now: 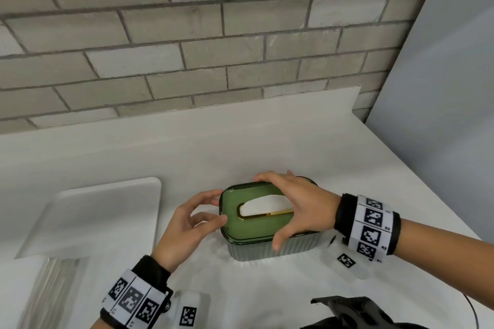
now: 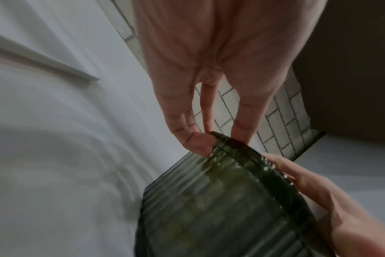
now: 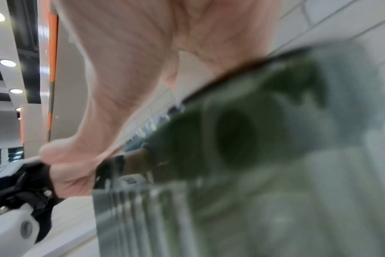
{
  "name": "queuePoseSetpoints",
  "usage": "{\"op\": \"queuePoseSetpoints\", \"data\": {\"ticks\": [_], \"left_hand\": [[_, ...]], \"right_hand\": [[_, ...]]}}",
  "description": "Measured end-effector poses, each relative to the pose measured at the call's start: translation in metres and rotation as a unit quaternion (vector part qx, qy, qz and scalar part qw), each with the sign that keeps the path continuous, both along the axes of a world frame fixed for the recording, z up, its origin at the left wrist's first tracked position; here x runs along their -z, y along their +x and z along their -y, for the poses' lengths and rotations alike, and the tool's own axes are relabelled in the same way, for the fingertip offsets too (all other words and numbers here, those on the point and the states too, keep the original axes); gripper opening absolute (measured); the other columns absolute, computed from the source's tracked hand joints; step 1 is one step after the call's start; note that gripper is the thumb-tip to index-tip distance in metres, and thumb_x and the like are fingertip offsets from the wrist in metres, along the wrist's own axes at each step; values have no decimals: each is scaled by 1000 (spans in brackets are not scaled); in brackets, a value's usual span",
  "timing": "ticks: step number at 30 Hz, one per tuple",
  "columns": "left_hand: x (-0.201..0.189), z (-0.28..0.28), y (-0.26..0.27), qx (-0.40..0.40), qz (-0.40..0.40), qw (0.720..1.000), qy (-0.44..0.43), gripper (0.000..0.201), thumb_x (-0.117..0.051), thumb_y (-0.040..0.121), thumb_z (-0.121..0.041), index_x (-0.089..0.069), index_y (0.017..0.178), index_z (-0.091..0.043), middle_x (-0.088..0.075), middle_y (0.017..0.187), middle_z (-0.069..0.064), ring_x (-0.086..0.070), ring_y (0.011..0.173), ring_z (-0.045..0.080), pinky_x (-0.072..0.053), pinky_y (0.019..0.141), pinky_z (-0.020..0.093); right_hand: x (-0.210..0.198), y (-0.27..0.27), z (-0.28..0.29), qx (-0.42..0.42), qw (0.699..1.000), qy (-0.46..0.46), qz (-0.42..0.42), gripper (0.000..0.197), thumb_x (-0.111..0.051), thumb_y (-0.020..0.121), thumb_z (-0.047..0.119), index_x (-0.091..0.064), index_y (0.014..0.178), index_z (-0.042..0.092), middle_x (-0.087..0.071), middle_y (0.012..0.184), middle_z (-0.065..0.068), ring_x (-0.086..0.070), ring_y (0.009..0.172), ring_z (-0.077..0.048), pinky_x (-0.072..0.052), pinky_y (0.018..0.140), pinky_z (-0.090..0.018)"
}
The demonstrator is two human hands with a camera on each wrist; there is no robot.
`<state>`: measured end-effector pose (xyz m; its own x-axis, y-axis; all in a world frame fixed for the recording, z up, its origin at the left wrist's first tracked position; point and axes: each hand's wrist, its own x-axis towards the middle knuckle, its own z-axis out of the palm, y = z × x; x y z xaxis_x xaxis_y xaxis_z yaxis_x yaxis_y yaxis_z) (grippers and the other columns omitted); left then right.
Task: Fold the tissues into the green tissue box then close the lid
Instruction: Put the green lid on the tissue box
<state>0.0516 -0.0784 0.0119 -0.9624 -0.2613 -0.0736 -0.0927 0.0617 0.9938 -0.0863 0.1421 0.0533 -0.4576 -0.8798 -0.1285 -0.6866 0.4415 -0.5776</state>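
- White table (image 1: 267, 141), its far edge meeting a grey brick-pattern wall (image 1: 187, 35); a pale flat panel (image 1: 441, 88) bounds the right side.
- White tray (image 1: 107, 211) with rounded corners lies at the left of the table, well apart from the box; its contents, if any, cannot be made out.
- Green tissue box (image 1: 272, 247): ribbed, translucent walls, standing upright near the middle of the table, long axis running left to right, slightly skewed toward the far right.
- Lid (image 1: 240, 227): green, seated flat on top of the box, with a gold-rimmed slot along the long axis.
- Tissue (image 1: 264, 204): white, visible through the slot, inside the box.
- Left hand (image 1: 187, 224): fingers (image 2: 198, 142) curled, tips touching the left end of the lid's rim, thumb on the near corner.
- Right hand (image 1: 296, 203): spans the lid from above, fingers spread over the far edge, thumb (image 1: 280, 238) hooked over the near edge, gripping it.
- Both wrists carry bands (image 1: 371, 224) printed with black-and-white square markers.
- A dark object (image 1: 347, 312) sits at the near edge of the table; what it is cannot be told.
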Motion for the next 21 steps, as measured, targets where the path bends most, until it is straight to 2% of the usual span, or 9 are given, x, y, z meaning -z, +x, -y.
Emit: {"op": "queuePoseSetpoints", "data": {"ticks": [2,4,6,8,9,11,16,18,21], "left_hand": [[-3,1,-1,14,3,999,-48,43,-74,81,-5,-66,118,-25,-61,113,3,-65,83,19,-52,74,19],[-8,0,-3,26,-22,981,-190,36,-74,84,-18,-65,116,-33,-55,119,-9,-60,95,12,-47,78,13],[-17,-4,-8,68,-63,922,-376,32,-64,84,-44,-64,115,-38,-45,123,-20,-45,107,3,-38,87,8],[-25,-12,-20,148,-64,868,-469,39,-56,86,-52,-59,122,-37,-40,124,-19,-35,110,5,-33,95,14],[-29,-17,-28,182,-48,853,-488,39,-57,88,-49,-56,125,-35,-39,125,-16,-32,111,7,-32,97,17],[-36,-25,-41,227,0,842,-488,34,-60,91,-41,-54,123,-30,-38,123,-11,-30,111,11,-31,96,21],[-43,-27,-60,278,40,827,-488,13,-62,92,-32,-57,98,-21,-41,112,-5,-35,104,14,-30,87,22],[-42,-26,-62,270,17,835,-480,13,-62,92,-30,-55,91,-20,-47,100,-6,-41,96,12,-32,81,22],[-41,-27,-57,250,-37,875,-412,17,-58,95,-29,-51,83,-19,-55,81,-3,-48,77,9,-37,70,21]], "right_hand": [[-7,-8,-11,35,999,-36,-4,90,-84,55,57,-47,132,29,-48,139,13,-45,126,-4,-30,111,-21],[-11,-18,-22,57,996,-57,-37,61,-82,63,54,-64,114,26,-63,120,12,-56,109,-3,-43,97,-20],[-10,-24,-30,72,995,-67,-34,33,-80,71,45,-73,94,23,-71,96,11,-61,86,-3,-48,79,-20],[-5,-27,-33,88,993,-73,-18,19,-78,77,35,-76,82,18,-73,80,6,-62,72,-8,-48,67,-20],[-3,-27,-33,94,993,-76,-16,17,-78,78,33,-76,80,17,-73,76,4,-63,69,-9,-50,65,-22],[-1,-28,-35,104,991,-84,-8,14,-78,77,31,-77,79,17,-73,75,4,-65,69,-10,-53,68,-28],[5,-29,-43,119,986,-114,8,13,-81,75,28,-79,84,19,-75,84,10,-68,79,-5,-55,75,-25],[6,-28,-47,125,984,-126,12,12,-82,74,26,-79,83,18,-75,87,12,-68,82,-1,-53,77,-19],[8,-28,-50,143,979,-142,23,10,-82,74,22,-79,81,17,-75,90,11,-67,84,0,-53,78,-17]]}}
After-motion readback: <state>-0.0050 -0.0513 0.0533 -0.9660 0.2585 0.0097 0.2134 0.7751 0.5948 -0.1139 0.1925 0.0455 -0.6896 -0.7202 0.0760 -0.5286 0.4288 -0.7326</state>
